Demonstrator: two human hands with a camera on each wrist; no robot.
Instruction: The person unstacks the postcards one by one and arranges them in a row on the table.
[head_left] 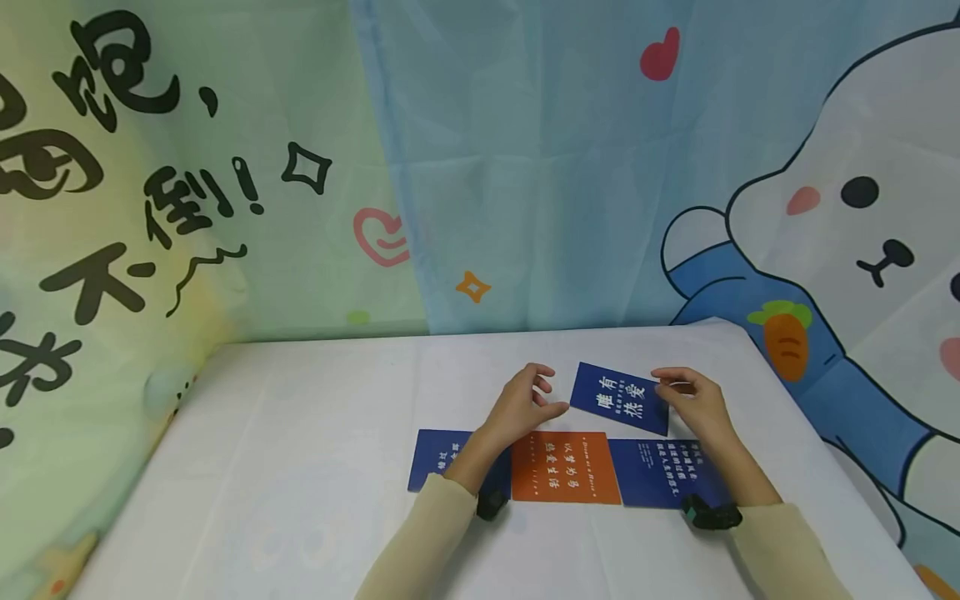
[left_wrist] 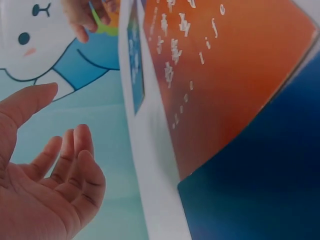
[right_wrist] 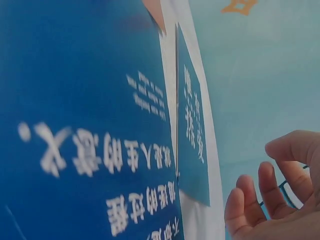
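Observation:
A dark blue card with large white characters (head_left: pixel 619 400) lies slightly turned on the white table, between the two hands. To its left, my left hand (head_left: pixel 525 402) hovers with relaxed fingers, holding nothing; the left wrist view shows its palm bare. On the other side, my right hand (head_left: pixel 693 404) has its fingertips right at the card's right edge in the head view. In the right wrist view its loosely bent fingers (right_wrist: pixel 267 185) show a gap from that card. Nearer lies a row: a blue card (head_left: pixel 429 460) partly hidden by the left forearm, an orange card (head_left: pixel 566 467) and another blue card (head_left: pixel 652 475).
White cloth covers the table (head_left: pixel 300 467), which stretches away to the left of the cards. Behind it hangs a printed curtain (head_left: pixel 540 167) with a cartoon animal, hearts and black characters. A dark wrist camera (head_left: pixel 711 513) sits over the right blue card in the head view.

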